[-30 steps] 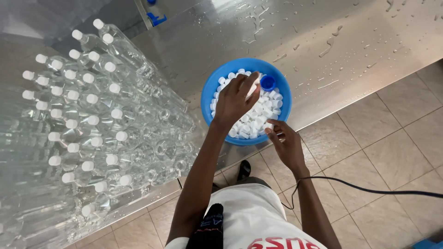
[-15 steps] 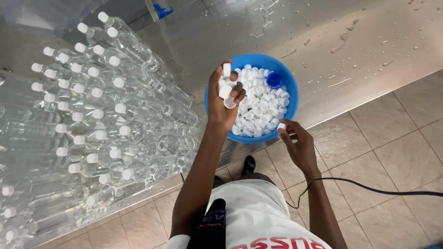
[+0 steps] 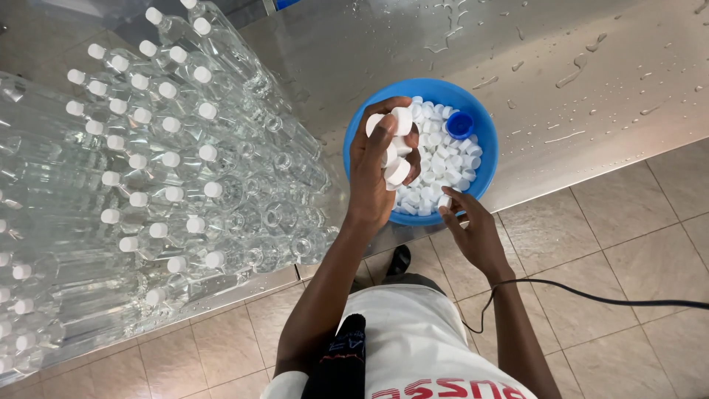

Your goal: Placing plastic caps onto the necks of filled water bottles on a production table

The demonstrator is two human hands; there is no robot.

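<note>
you look down at a round blue bowl (image 3: 360, 122) on a wet steel counter (image 3: 591, 89). it is heaped with white bottle caps (image 3: 436, 162), with one blue cap (image 3: 460, 125) lying near its far rim. your left hand (image 3: 378, 174) hovers over the bowl, fingers curled around a handful of white caps. your right hand (image 3: 473, 229) sits at the bowl's near edge, fingertips pinching what seems to be a single white cap. to your left, clear plastic bottles (image 3: 148, 170) lie stacked in rows, many capped white, some near the bowl open.
</note>
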